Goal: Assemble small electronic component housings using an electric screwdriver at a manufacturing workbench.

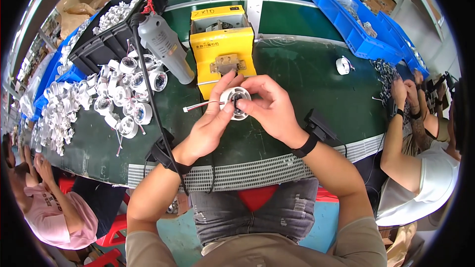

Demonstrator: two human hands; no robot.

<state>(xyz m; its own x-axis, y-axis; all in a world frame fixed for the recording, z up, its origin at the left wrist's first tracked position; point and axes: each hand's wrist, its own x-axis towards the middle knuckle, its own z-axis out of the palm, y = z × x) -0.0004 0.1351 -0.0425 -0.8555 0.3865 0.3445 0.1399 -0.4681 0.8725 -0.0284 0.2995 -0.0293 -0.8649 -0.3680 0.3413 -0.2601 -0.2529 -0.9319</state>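
Over the green bench, both my hands hold one small round white plastic housing point(239, 98). My left hand point(209, 124) grips its left side, with the thumb at the lower edge. On the other side, my right hand point(273, 110) curls its fingers around the rim and presses its thumb at the dark part in the middle. Fingers hide some of that inner part. Red, white and dark wires point(205, 104) run out leftward to a small white plug point(187, 109). Just beyond my fingers stands a yellow machine point(220, 44) with a metal block on its front.
Left lie a pile of white housings point(127, 91) and a grey cylindrical tool point(166, 44); a black cable point(154, 104) crosses by my left forearm. A black crate point(106, 42) stands behind. One housing point(342, 66) sits right, near blue bins point(356, 34). People work on both sides.
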